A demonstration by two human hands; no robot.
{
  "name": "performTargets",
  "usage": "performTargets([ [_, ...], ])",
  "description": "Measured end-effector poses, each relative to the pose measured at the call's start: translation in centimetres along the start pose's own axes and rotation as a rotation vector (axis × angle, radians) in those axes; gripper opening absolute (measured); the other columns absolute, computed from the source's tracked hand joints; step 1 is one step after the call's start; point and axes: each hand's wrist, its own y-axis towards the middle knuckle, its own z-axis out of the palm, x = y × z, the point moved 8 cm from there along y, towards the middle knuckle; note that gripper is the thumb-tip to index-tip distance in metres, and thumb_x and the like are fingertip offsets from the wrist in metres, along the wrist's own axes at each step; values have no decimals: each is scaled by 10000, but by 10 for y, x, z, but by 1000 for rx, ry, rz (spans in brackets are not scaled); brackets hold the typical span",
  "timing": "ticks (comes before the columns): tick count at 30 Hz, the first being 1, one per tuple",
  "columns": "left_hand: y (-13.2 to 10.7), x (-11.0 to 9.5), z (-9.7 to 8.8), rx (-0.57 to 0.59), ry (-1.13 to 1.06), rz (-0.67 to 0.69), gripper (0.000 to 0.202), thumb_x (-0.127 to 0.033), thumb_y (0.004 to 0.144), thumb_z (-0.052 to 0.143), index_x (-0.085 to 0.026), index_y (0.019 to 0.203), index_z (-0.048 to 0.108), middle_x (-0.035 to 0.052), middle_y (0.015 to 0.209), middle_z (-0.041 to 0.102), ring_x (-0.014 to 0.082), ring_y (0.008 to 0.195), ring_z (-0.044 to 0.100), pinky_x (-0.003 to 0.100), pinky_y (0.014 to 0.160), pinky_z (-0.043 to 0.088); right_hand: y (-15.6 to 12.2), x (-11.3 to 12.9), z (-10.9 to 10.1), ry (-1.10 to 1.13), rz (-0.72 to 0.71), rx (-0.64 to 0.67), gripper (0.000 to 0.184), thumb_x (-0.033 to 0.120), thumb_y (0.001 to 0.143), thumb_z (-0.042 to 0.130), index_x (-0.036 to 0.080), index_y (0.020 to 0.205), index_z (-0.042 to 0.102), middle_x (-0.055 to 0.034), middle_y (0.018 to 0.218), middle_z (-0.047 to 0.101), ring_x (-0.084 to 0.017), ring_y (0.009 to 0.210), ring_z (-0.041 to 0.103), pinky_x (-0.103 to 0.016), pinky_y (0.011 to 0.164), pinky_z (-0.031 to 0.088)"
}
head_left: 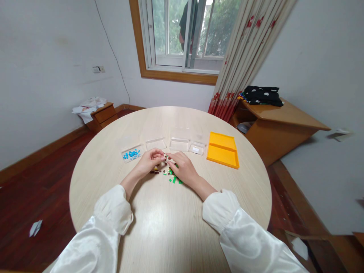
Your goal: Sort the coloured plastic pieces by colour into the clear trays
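Observation:
Above a loose pile of small toy bricks, my two hands are close together at the middle of the table. My left hand (152, 160) is closed, its thumb and fingertips brought together; whatever is between them is too small to make out. My right hand (183, 165) reaches over the pile with its fingers curved and the thumb apart from them. Green bricks (174, 179) lie under and beside the right hand, partly hidden by it. Dark brown bricks (155, 172) are by the left hand, and more brown and pale pieces show between the hands.
A clear box (125, 159) holds blue bricks at the left. Further clear boxes stand behind my hands: one (156, 144), another (179, 145) and a small one (197, 148). An open yellow case (222, 156) lies at the right on the round table (170, 231).

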Motion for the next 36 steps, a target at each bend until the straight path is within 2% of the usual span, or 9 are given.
performTargets([
  [5, -5, -5, 14, 102, -116, -13, 421, -413, 582, 759, -164, 790, 490, -9, 653, 624, 99, 579, 566, 208, 539, 408, 0, 5, 2, -1, -40, 14, 202, 227, 895, 485, 185, 1009, 647, -72, 891, 685, -191, 839, 576, -336, 784, 452],
  [10, -5, -4, 14, 103, -86, -17, 415, -438, 600, 740, -166, 802, 500, -32, 587, 589, 89, 517, 525, 200, 497, 362, 0, 4, 1, -5, -28, 22, 184, 243, 902, 469, 198, 883, 647, -57, 818, 671, -179, 795, 564, -317, 747, 430],
  [12, -2, -1, 3, 8, -33, 2, 379, -452, 624, 702, -167, 787, 513, -34, 581, 572, 87, 498, 499, 205, 490, 346, 0, 2, -3, -29, -6, 0, 182, 244, 899, 460, 191, 864, 631, -59, 811, 659, -183, 794, 557, -316, 741, 416],
  [17, -7, -9, -53, -491, 326, 156, 225, -380, 738, 543, -173, 653, 525, -20, 585, 527, 115, 564, 489, 235, 556, 365, 0, -27, -30, -240, 156, -145, 201, 235, 897, 384, 181, 843, 570, -70, 779, 620, -208, 776, 526, -335, 744, 363],
  [19, -10, -12, -64, -566, 494, 189, 209, -342, 772, 499, -173, 658, 545, -14, 594, 532, 123, 579, 476, 244, 574, 366, -2, -45, -40, -338, 246, -183, 210, 234, 902, 362, 181, 836, 554, -72, 767, 610, -213, 761, 514, -335, 739, 340],
  [22, -10, -11, -64, -518, 697, 230, 196, -288, 798, 477, -164, 718, 606, 19, 685, 591, 147, 651, 507, 270, 649, 400, -5, -68, -50, -434, 352, -199, 210, 242, 909, 367, 183, 826, 551, -76, 778, 623, -219, 764, 511, -330, 720, 309],
  [27, -5, -2, -45, -309, 881, 296, 237, -210, 819, 461, -140, 871, 682, 102, 916, 637, 215, 897, 541, 345, 841, 405, -12, -87, -56, -537, 426, -213, 195, 249, 899, 419, 175, 845, 592, -86, 815, 659, -224, 767, 506, -333, 702, 284],
  [31, -4, 3, -35, -200, 1002, 307, 272, -224, 851, 446, -179, 944, 698, 94, 1037, 639, 227, 904, 513, 371, 845, 384, -12, -90, -52, -591, 421, -150, 184, 227, 866, 472, 164, 830, 641, -106, 832, 664, -234, 790, 500, -343, 701, 281],
  [36, -3, 6, -28, -115, 1083, 322, 308, -203, 866, 411, -199, 932, 712, 77, 1029, 665, 231, 873, 485, 380, 800, 366, -12, -91, -49, -618, 452, -73, 210, 212, 852, 479, 153, 870, 679, -114, 864, 675, -234, 819, 505, -353, 714, 273],
])
